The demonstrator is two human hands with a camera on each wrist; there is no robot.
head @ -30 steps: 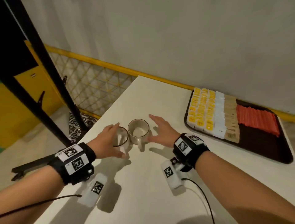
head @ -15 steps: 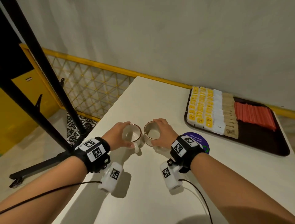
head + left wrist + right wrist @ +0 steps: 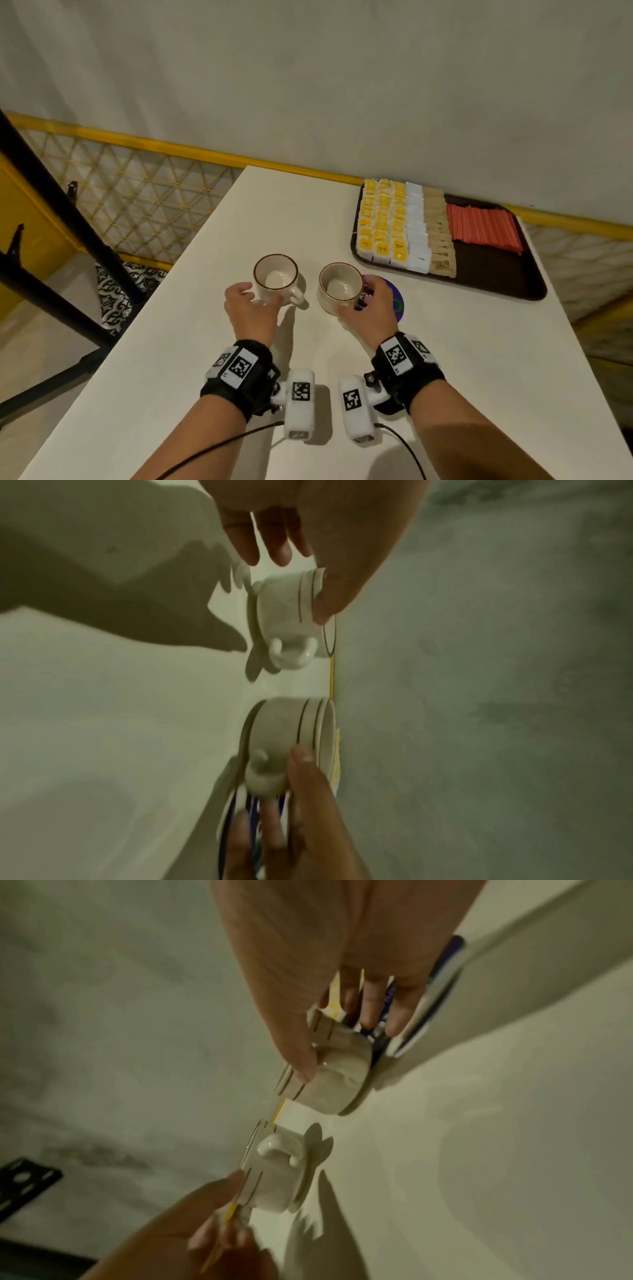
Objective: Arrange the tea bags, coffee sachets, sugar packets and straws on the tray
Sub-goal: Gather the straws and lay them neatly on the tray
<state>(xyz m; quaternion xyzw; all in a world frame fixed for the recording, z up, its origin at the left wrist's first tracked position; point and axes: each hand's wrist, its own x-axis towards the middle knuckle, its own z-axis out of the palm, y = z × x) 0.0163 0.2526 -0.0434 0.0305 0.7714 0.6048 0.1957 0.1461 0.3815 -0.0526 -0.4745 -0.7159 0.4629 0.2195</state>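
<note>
Tray at the surface's far right, loaded: tea bags, white packets, brown sachets, red straws, well apart from both hands. Left hand fingers loosely spread, thumb on left cup rim. Right hand fingers grip right cup, over purple coaster.
</note>
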